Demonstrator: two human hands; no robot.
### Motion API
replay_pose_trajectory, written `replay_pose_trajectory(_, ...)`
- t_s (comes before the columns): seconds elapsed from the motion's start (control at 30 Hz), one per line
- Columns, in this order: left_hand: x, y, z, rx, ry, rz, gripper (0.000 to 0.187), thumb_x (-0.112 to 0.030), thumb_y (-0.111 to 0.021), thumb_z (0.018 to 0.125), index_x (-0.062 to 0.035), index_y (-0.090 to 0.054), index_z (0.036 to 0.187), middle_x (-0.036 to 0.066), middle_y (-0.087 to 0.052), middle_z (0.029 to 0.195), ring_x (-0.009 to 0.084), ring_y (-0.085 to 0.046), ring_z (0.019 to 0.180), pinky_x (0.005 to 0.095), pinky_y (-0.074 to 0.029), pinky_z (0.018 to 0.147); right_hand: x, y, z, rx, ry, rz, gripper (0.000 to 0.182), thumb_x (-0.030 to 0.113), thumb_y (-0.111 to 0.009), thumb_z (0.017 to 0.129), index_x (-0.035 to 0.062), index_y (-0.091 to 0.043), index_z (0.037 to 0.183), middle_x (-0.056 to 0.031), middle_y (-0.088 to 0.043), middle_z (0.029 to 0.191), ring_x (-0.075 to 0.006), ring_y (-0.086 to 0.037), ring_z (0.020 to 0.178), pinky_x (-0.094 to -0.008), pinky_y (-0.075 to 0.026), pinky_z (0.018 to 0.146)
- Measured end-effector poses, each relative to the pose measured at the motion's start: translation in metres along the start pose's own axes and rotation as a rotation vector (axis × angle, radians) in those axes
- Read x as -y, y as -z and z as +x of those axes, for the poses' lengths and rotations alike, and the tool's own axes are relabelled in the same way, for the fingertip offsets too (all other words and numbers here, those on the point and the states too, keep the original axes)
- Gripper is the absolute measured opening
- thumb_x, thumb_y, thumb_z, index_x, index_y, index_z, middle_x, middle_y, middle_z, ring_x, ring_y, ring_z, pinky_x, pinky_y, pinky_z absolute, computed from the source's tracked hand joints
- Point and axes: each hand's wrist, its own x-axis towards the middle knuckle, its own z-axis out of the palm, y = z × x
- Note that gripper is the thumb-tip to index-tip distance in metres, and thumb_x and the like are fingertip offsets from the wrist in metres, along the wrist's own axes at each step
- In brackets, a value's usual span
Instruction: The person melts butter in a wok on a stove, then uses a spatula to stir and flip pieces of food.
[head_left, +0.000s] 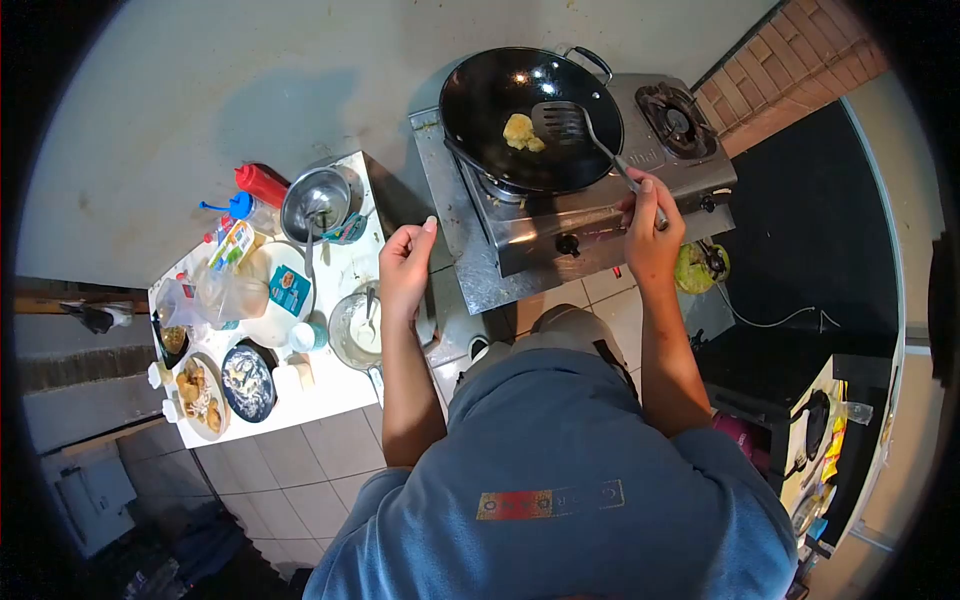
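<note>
Wok: black, on the left burner of a steel two-burner stove; contents, one yellowish lump of food, at about the middle of the pan. Metal bowl: on the white worktop, a long-handled utensil leaning in it. Saucepan: near the worktop's right edge; contents, a white mixture and a spoon. Dark dish: food pieces coated in white. Pale oval plate: browned pieces, with paler bits among them.

Right hand: closed around the handle of a slotted turner, whose blade lies within the wok just beside the lump; contact between the two cannot be told. Left hand: fingers loosely curled, thumb raised, nothing seen in it; raised near the worktop's right edge.

Edges and room: a gap with tiled floor showing parts worktop from stove. Wok rim overhangs the burner; bare black pan surface surrounds lump and blade. Right burner: uncovered, beside the wok.
</note>
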Motion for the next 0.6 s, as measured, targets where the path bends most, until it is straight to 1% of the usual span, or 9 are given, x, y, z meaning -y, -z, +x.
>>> replay_pose_trajectory(0.1,0.005,-0.001,0.011,0.014,-0.004,0.000,0.029,-0.023,-0.062,0.087,-0.0099,-0.051,0.064,-0.011,-0.034,0.060,0.0008,-0.025,0.056,0.0197,-0.019,0.050,-0.007,-0.002,0.007,0.011,0.005,-0.019,0.028,0.023,-0.044,0.095,0.0018,-0.062,0.102,0.0000,-0.055,0.066,-0.0034,-0.046,0.057,-0.0176,-0.035,0.051)
replay_pose_trajectory(0.23,0.005,-0.015,0.027,0.010,0.003,-0.043,0.028,-0.024,-0.061,0.087,-0.0098,-0.052,0.065,-0.011,-0.034,0.060,0.0011,-0.026,0.056,0.0195,-0.019,0.051,-0.008,-0.003,0.029,0.008,0.089,-0.088,0.028,0.023,-0.045,0.095,0.0009,-0.062,0.099,-0.0002,-0.055,0.065,-0.0035,-0.047,0.055,-0.0179,-0.036,0.049)
replay_pose_trajectory(0.3,0.006,-0.021,0.033,-0.058,0.097,0.026,0.029,-0.025,-0.061,0.087,-0.0095,-0.052,0.065,-0.011,-0.035,0.060,0.0014,-0.027,0.057,0.0195,-0.020,0.051,-0.014,-0.001,0.044,0.018,0.196,-0.196,0.026,0.019,-0.047,0.093,0.0000,-0.064,0.098,-0.0055,-0.059,0.064,-0.0097,-0.057,0.057,-0.0234,-0.043,0.053)
replay_pose_trajectory(0.4,0.011,-0.027,0.039,-0.119,0.019,0.039,0.033,-0.030,-0.058,0.089,-0.0072,-0.052,0.065,-0.009,-0.038,0.061,0.0025,-0.029,0.058,0.0204,-0.022,0.052,-0.017,-0.002,0.076,0.055,0.092,-0.234,0.027,0.021,-0.048,0.092,-0.0008,-0.064,0.094,-0.0080,-0.061,0.063,-0.0113,-0.059,0.055,-0.0256,-0.044,0.051)
replay_pose_trajectory(0.47,0.010,-0.026,0.037,-0.162,-0.038,0.041,0.034,-0.033,-0.055,0.091,-0.0081,-0.053,0.067,-0.006,-0.042,0.061,0.0045,-0.034,0.057,0.0212,-0.026,0.053,-0.028,-0.007,0.102,0.076,0.105,-0.237,0.028,0.023,-0.049,0.092,0.0001,-0.065,0.092,-0.0076,-0.060,0.061,-0.0109,-0.059,0.054,-0.0261,-0.044,0.051)
replay_pose_trajectory(0.5,0.001,-0.030,0.034,-0.231,-0.035,0.054,0.037,-0.032,-0.055,0.091,-0.0059,-0.052,0.066,-0.008,-0.039,0.061,0.0031,-0.030,0.058,0.0211,-0.023,0.051,-0.030,-0.013,0.114,0.065,0.133,-0.229,0.028,0.024,-0.049,0.092,0.0009,-0.065,0.091,-0.0072,-0.060,0.058,-0.0105,-0.059,0.053,-0.0266,-0.044,0.051)
replay_pose_trajectory(0.53,-0.004,-0.030,0.033,-0.264,-0.051,0.036,0.036,-0.031,-0.055,0.091,-0.0061,-0.052,0.065,-0.008,-0.038,0.060,0.0029,-0.029,0.056,0.0211,-0.022,0.050,-0.026,-0.018,0.125,0.071,0.119,-0.249,0.030,0.026,-0.049,0.091,0.0021,-0.066,0.087,-0.0095,-0.058,0.054,-0.0165,-0.059,0.049,-0.0287,-0.044,0.051)
replay_pose_trajectory(0.57,-0.009,-0.028,0.029,-0.295,-0.067,0.020,0.036,-0.030,-0.055,0.091,-0.0063,-0.051,0.065,-0.008,-0.037,0.059,0.0027,-0.028,0.055,0.0211,-0.021,0.049,-0.031,-0.023,0.136,0.091,0.117,-0.223,0.030,0.026,-0.049,0.091,0.0021,-0.066,0.087,-0.0095,-0.058,0.054,-0.0165,-0.059,0.049,-0.0287,-0.044,0.051)
replay_pose_trajectory(0.6,-0.015,-0.029,0.026,-0.344,-0.064,0.036,0.035,-0.029,-0.054,0.092,-0.0069,-0.050,0.064,-0.009,-0.036,0.058,0.0024,-0.026,0.053,0.0211,-0.019,0.047,-0.037,-0.027,0.149,0.094,0.212,-0.317,0.030,0.027,-0.050,0.091,0.0021,-0.066,0.084,-0.0114,-0.057,0.053,-0.0212,-0.059,0.049,-0.0303,-0.044,0.050)
